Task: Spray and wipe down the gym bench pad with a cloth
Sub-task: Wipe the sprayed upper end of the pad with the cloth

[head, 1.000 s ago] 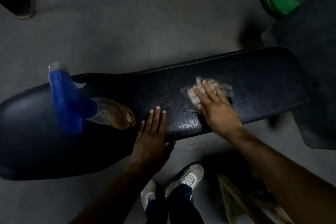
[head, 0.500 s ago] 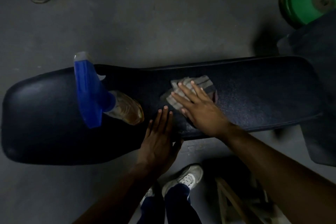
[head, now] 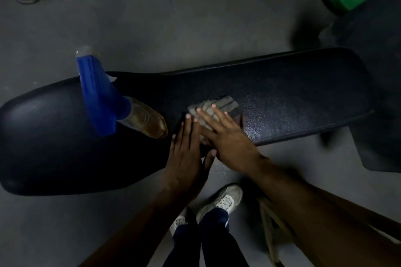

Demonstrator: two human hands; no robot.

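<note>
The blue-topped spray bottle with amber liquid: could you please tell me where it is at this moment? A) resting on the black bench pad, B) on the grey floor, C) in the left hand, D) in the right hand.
A: the blue-topped spray bottle with amber liquid rests on the black bench pad, with neither hand gripping it.

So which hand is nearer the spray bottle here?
Left. The left hand lies flat on the bench pad just right of the spray bottle, not touching it. The right hand is farther right, pressing on the cloth.
</note>
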